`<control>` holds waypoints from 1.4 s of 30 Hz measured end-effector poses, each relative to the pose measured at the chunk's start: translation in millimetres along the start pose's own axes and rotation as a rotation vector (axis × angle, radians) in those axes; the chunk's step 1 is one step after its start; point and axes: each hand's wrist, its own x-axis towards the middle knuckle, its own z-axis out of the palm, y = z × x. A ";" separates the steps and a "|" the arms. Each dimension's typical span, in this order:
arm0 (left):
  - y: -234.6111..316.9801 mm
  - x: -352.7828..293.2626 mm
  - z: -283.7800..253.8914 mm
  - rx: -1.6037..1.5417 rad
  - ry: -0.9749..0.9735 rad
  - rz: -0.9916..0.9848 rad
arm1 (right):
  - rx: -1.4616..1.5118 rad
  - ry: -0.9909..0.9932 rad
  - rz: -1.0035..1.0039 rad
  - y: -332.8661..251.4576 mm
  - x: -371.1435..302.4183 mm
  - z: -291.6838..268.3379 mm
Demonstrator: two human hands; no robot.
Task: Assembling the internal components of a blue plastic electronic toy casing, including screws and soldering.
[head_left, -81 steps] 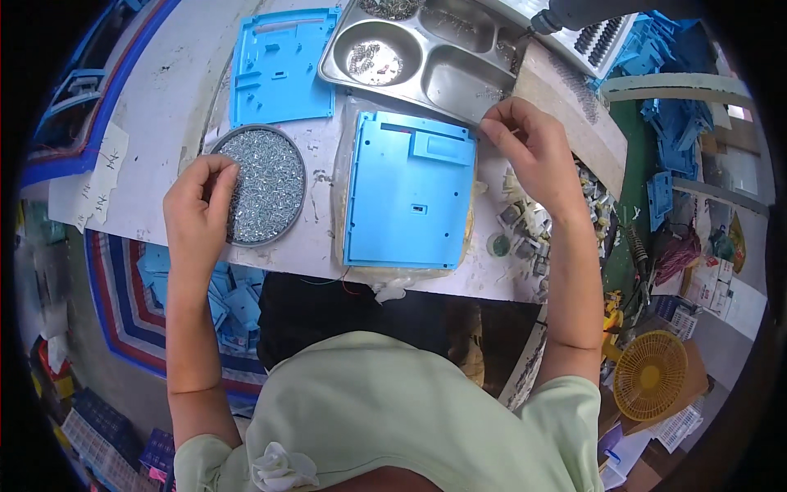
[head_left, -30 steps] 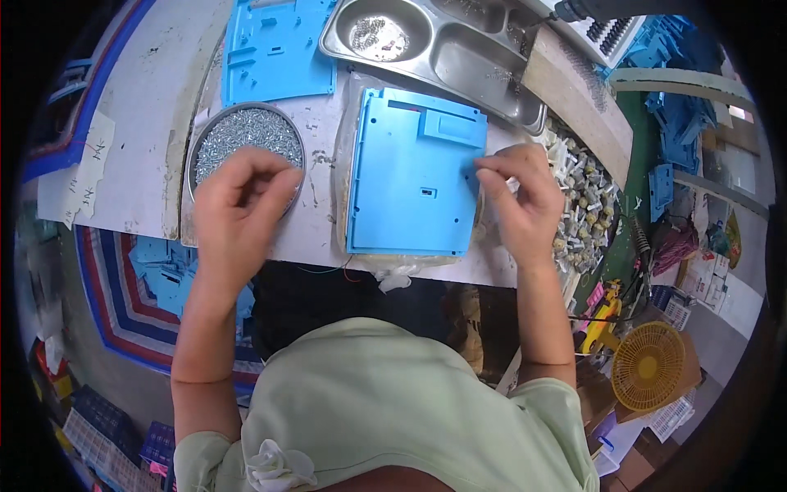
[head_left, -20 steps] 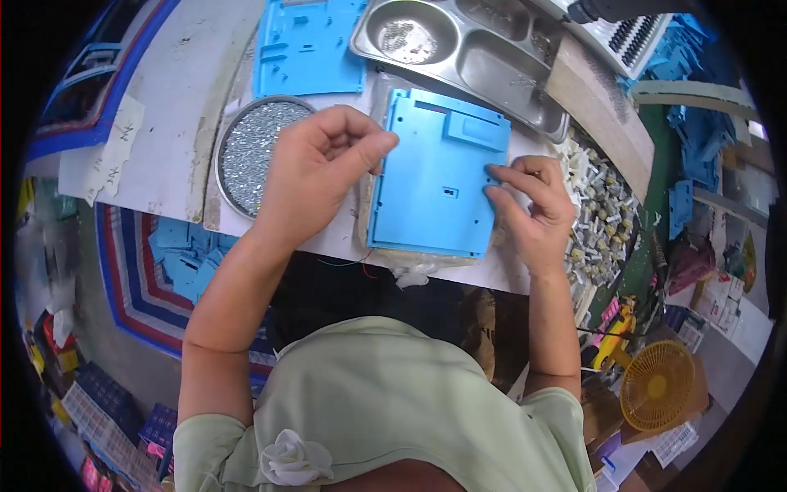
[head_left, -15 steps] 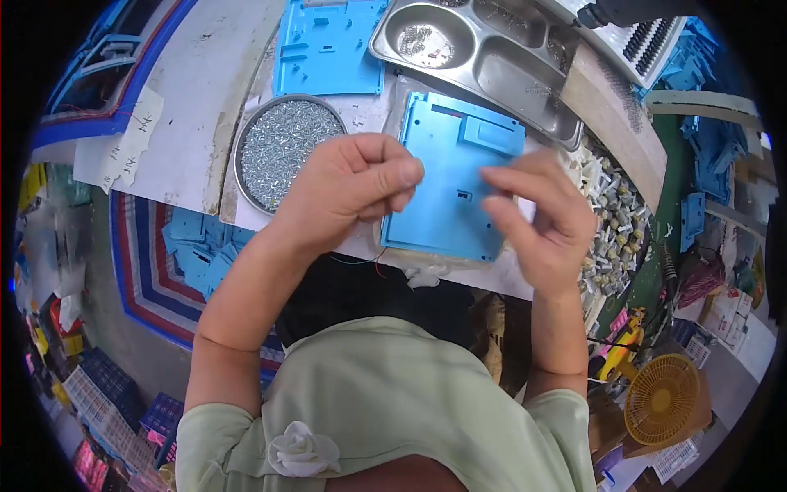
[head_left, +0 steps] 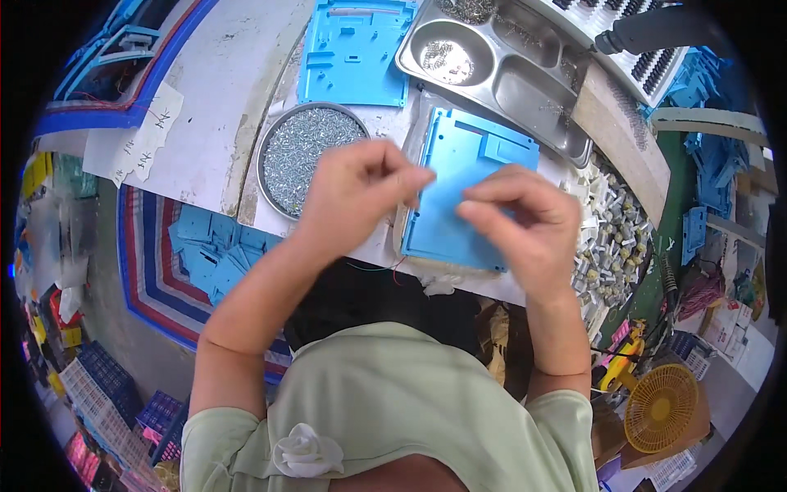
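Here's the panel [head_left: 447, 234], smooth plastic; the tray [head_left: 525, 90] gleams, polished metal; screws [head_left: 305, 156] glint, metallic; and the shirt [head_left: 426, 389] shows satiny cloth!

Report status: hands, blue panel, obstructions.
Left hand over left edge of blue panel, right hand over its right side. Holding anything: can't tell. Panel lies flat, only hands covering it.

Above the blue panel [head_left: 447, 234], left hand [head_left: 358, 187] and right hand [head_left: 529, 223] were separated by a gap. Beyond, passage was obstructed by the steel tray [head_left: 518, 88].
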 end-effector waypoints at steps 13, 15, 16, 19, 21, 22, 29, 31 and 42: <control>0.7 69.7 -2.1 0.917 -0.005 0.477 | -0.210 0.232 -0.013 20.1 -46.2 -52.8; 5.1 67.0 -2.1 0.880 -0.030 0.393 | -0.322 0.215 -0.033 26.3 -52.1 -53.1; 5.6 64.2 -0.9 0.876 -0.030 0.366 | -0.378 0.204 -0.043 29.2 -55.2 -52.2; 6.6 60.3 -1.4 0.888 -0.013 0.325 | -0.494 0.121 -0.109 34.2 -59.7 -50.0; 16.7 49.9 -0.1 0.895 -0.002 0.289 | -0.496 0.132 -0.141 35.7 -60.0 -44.2; 18.9 42.7 -5.2 0.956 0.052 0.323 | -0.506 0.128 -0.142 35.4 -59.6 -41.8; -6.1 -9.7 -67.2 1.304 0.135 0.514 | -0.390 0.075 -0.023 40.5 -60.9 -44.5; -12.9 -17.1 -72.0 1.259 0.115 0.443 | -0.344 0.067 0.048 39.4 -61.3 -44.8; -19.6 -2.0 -82.6 1.200 0.170 0.580 | 0.225 0.579 -0.513 7.1 119.4 -109.6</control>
